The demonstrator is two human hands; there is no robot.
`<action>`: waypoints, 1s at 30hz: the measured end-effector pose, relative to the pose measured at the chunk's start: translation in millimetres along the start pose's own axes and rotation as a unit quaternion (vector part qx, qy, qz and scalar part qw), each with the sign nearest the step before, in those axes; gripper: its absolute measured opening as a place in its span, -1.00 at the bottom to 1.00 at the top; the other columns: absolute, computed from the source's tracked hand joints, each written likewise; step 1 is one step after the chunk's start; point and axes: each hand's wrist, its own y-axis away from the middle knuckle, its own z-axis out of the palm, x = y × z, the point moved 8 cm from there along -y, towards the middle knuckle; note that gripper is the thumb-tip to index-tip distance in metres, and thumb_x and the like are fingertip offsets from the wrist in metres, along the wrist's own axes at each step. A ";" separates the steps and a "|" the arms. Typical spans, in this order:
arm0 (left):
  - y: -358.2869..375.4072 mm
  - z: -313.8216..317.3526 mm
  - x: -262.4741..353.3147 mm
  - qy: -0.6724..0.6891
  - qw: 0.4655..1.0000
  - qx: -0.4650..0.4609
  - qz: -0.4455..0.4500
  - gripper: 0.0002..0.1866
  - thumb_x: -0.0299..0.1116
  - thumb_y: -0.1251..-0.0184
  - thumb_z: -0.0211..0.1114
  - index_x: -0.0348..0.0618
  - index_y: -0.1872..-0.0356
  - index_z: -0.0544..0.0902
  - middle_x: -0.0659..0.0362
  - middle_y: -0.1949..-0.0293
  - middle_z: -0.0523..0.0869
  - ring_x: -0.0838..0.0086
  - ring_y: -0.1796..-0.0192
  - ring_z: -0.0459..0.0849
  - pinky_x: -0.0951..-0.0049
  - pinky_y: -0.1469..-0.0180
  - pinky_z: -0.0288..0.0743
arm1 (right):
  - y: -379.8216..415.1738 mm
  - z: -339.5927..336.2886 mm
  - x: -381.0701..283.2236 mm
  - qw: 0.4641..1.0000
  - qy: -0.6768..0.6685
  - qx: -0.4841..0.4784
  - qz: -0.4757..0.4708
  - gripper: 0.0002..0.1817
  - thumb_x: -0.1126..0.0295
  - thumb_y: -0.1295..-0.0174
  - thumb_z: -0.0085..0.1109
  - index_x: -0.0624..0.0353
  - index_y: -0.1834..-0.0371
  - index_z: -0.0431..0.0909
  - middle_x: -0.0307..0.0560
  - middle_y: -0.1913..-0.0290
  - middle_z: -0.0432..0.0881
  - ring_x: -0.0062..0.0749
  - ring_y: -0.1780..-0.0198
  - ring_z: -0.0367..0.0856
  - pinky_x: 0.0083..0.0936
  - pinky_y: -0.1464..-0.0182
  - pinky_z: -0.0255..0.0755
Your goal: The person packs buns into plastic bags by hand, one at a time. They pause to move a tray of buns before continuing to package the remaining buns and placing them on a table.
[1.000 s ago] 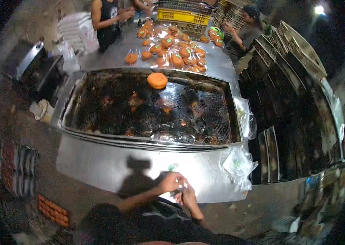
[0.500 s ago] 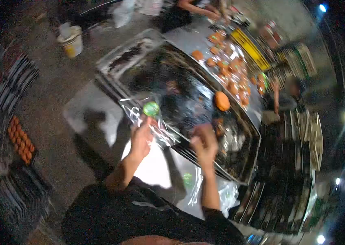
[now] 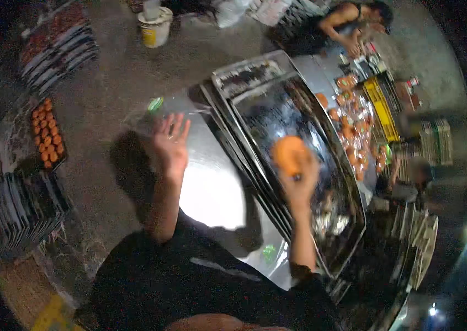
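My left hand (image 3: 171, 146) is raised over the left part of the metal table (image 3: 208, 160), fingers spread. A green label (image 3: 155, 104) shows just beyond its fingertips, on what looks like clear film; whether the film touches the hand is unclear. My right hand (image 3: 301, 179) grips a round orange-brown bun (image 3: 288, 153) above the dark, greasy tray (image 3: 266, 113), which lies on other trays. The bun and hand are slightly blurred.
Wrapped buns (image 3: 349, 129) lie beyond the tray near a yellow crate (image 3: 381, 107). Two people (image 3: 344, 25) work at the far side and right. Bun tray (image 3: 48, 135), tray stacks (image 3: 26, 207) and bucket (image 3: 154, 27) stand left.
My right hand, empty before, has taken hold of the bun from the tray. My left hand has let its fingers spread, and the green label now lies beyond them. The whole view has shifted.
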 end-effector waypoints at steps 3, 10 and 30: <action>61.6 53.0 -80.9 -0.035 0.980 -0.141 -0.133 -0.45 -0.31 -0.17 -0.04 -0.02 -0.22 0.08 -0.05 -0.02 0.39 0.13 -0.07 0.40 0.18 -0.15 0.27 | 3.0 17.5 -90.5 0.997 0.032 -0.021 -0.061 -0.51 0.33 0.21 0.29 0.12 0.10 0.48 0.06 -0.06 0.38 0.00 -0.02 0.33 -0.22 -0.03 0.24; 182.4 52.0 -170.1 -0.155 0.908 -0.219 -0.322 -0.48 -0.20 -0.15 0.01 -0.13 -0.15 0.23 0.12 -0.08 0.38 0.35 -0.08 0.39 0.37 -0.16 0.21 | 29.1 -26.5 -58.0 0.989 -0.024 0.102 0.105 -0.52 0.45 0.23 0.28 0.31 0.13 0.45 0.16 -0.04 0.41 0.04 0.00 0.43 -0.32 -0.02 0.34; 173.0 -65.2 -18.1 -0.656 0.624 -0.425 0.020 -0.59 -0.40 -0.18 0.11 -0.22 -0.07 0.35 0.11 0.17 0.54 0.48 0.19 0.56 0.43 0.10 0.44 | 89.2 -15.4 37.8 0.916 -0.326 0.085 0.216 -0.56 0.33 -0.05 0.19 0.30 0.01 0.40 0.00 0.06 0.47 -0.40 0.09 0.43 -0.50 0.04 0.34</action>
